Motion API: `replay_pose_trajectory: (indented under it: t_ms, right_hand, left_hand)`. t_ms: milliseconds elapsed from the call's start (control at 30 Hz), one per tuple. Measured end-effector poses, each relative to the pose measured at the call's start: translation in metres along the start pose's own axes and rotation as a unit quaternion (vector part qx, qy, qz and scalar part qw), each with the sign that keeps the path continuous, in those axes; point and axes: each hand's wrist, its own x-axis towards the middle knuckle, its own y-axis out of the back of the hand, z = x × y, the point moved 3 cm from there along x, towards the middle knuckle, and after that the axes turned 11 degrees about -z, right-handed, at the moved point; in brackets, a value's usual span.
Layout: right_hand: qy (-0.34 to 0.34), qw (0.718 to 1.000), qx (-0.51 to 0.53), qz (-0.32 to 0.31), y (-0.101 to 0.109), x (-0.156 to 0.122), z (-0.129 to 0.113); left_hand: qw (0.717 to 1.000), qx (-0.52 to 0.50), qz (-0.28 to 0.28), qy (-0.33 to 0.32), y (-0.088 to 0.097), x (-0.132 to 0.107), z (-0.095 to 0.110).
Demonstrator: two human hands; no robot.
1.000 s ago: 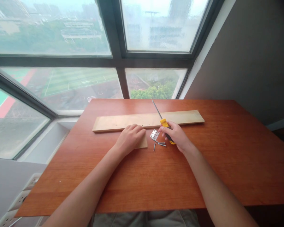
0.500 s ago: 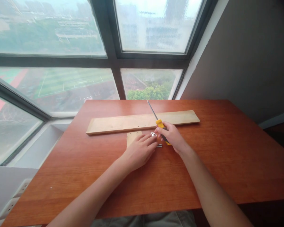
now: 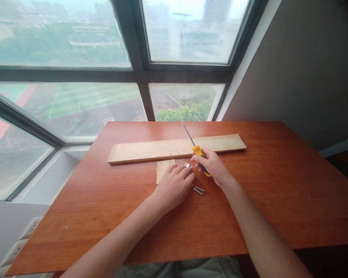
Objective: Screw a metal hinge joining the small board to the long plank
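A screwdriver [image 3: 197, 150] with a yellow and black handle is in my right hand [image 3: 213, 164], its shaft pointing up and away over a long pale wooden board [image 3: 145, 150]. My left hand [image 3: 174, 185] lies low over the table, fingers spread and slightly bent, thumb hidden beneath. It partly covers a small wooden piece [image 3: 161, 170] with holes near its far edge. Just beyond the left fingertips sits a small shiny metal bracket [image 3: 188, 165]. Two screws [image 3: 199, 190] rest on the table right of the left hand.
The reddish-brown wooden table [image 3: 266, 200] has the board lying across its far half. Large windows [image 3: 188, 102] stand behind it, and a grey wall [image 3: 301, 65] rises at the right. Wall sockets [image 3: 16, 251] show at lower left.
The two screws have shifted toward me and turned, now lying clear of the left hand. My right hand keeps the screwdriver in nearly the same pose. The left hand has moved only slightly.
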Motion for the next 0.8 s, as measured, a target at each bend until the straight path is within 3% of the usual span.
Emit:
replay_pose_trajectory:
  t_ms: [167,400,533,633,800]
  right_hand:
    - [0.005,1.000,0.001,-0.004,0.000,0.000,-0.001]
    - [0.000,1.000,0.004,-0.001,0.000,-0.002,-0.002]
    - [-0.004,1.000,0.004,0.003,0.000,-0.002,-0.002]
    - [-0.008,1.000,0.001,0.005,0.000,-0.001,-0.002]
    - [-0.015,1.000,-0.019,0.002,0.001,-0.001,-0.001]
  left_hand:
    - [0.999,-0.031,0.029,0.018,0.006,-0.002,-0.015]
    - [0.990,0.001,0.090,0.110,0.025,-0.009,-0.073]
    - [0.987,0.039,0.029,0.150,0.026,-0.008,-0.110]
    - [0.990,0.039,-0.022,0.134,0.020,-0.006,-0.128]
    - [0.991,0.025,-0.005,0.131,0.014,-0.003,-0.143]
